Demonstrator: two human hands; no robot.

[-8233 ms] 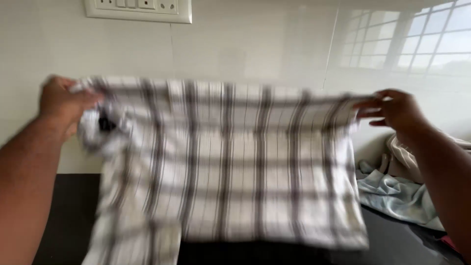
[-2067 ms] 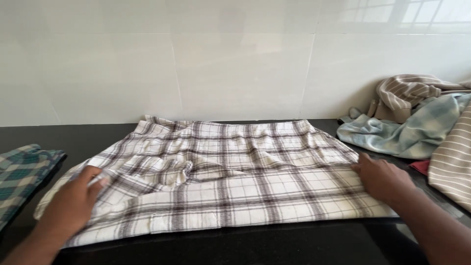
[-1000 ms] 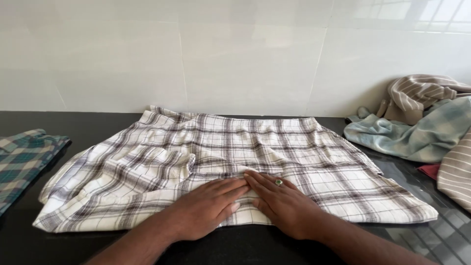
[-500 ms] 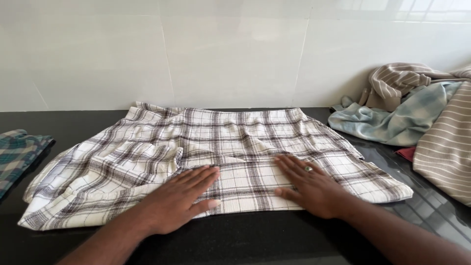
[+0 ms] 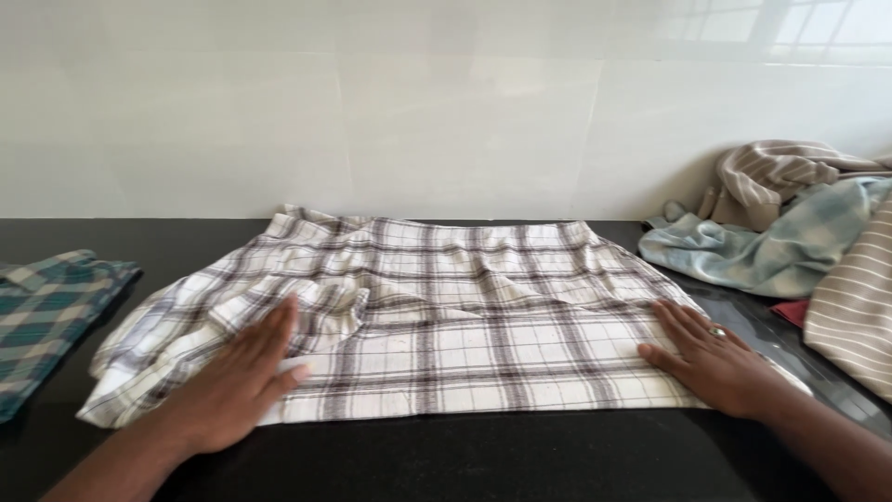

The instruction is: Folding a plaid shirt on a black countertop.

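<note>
A white shirt with a dark plaid pattern [image 5: 446, 307] lies spread on a black counter [image 5: 483, 455]. My left hand [image 5: 237, 381] presses flat on its near left part, fingers together, beside a bunched sleeve. Over at the shirt's near right corner, my right hand [image 5: 711, 358] lies flat with the fingers slightly apart and a ring on one finger. Neither hand grips the fabric.
A folded green plaid cloth [image 5: 46, 316] sits at the left edge of the counter. A heap of clothes at the right holds a pale blue garment [image 5: 762, 251] and beige striped ones [image 5: 855, 316]. A white tiled wall [image 5: 418, 102] backs the counter.
The shirt went from held up in the air to lying on the counter. Both hands have slid apart from its middle toward the left and right sides.
</note>
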